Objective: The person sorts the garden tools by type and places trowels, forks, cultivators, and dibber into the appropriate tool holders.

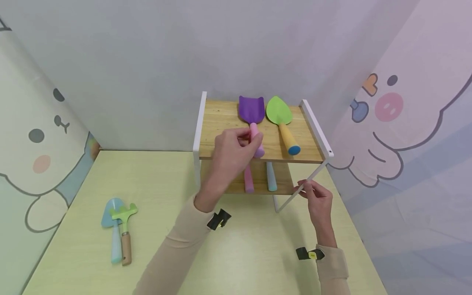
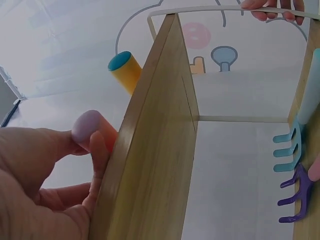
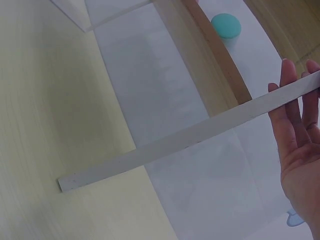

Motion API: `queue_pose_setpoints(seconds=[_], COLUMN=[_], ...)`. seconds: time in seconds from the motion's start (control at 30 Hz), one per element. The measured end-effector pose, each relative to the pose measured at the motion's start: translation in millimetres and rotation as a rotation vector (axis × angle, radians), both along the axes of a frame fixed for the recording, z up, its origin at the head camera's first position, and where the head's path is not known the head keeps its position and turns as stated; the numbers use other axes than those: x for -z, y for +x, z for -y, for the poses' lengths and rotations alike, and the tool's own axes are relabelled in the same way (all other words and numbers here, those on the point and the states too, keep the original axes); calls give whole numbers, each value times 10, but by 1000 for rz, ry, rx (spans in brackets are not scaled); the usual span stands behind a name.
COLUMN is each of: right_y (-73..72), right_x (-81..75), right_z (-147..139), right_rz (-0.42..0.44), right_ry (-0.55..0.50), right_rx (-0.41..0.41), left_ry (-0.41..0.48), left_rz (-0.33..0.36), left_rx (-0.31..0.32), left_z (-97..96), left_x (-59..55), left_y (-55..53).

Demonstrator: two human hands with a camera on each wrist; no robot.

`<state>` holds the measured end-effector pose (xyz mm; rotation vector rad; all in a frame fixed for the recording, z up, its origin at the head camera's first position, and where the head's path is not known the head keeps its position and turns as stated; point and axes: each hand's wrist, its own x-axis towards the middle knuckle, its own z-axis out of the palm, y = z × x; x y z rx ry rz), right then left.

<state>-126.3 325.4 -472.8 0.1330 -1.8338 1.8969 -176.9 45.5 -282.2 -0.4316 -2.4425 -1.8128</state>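
Pinching the purple spade (image 1: pixel 252 110) by its pink handle (image 1: pixel 259 152) between thumb and fingers of the left grip (image 1: pixel 233 151), held it at the upper shelf (image 1: pixel 218 119), with blade toward the back. Could not tell if resting on the wood. Gripped the white bar (image 3: pixel 190 132) at the right side with curled fingers of the right grip (image 1: pixel 318 200). Had the green spade (image 1: pixel 279 112) lying just right of the purple one, with its yellow handle (image 1: pixel 289 139) forward. Saw a teal rake (image 2: pixel 309 92) beside a purple rake (image 2: pixel 304 200) on the lower shelf (image 1: pixel 283 178). Found the green fork (image 1: pixel 125 237) partly across the blue trowel (image 1: pixel 115 233), on the counter (image 1: pixel 239 262) at left.
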Motion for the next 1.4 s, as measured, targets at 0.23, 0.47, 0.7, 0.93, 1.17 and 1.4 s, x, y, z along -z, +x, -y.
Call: queue_pose_setpoints(seconds=[0.23, 0.47, 0.7, 0.93, 1.17, 1.4], right_y=[0, 1, 0, -11, -19, -16], right_x=[0, 8, 15, 22, 30, 26], right_z=[3, 1, 0, 1, 1, 0], right_rz=[5, 15, 5, 0, -2, -7], right_ry=[9, 13, -4, -13, -5, -3], right_rx=[7, 21, 17, 9, 4, 8], left_ry=[-9, 11, 83, 143, 150, 178], left_rz=[-18, -41, -60, -156, -210, -281], left_rx=[-26, -45, -66, -79, -79, -51], left_z=[-18, -6, 22, 82, 137, 209], left_x=[0, 15, 49, 91, 144, 241], left_y=[16, 36, 113, 210, 310, 404])
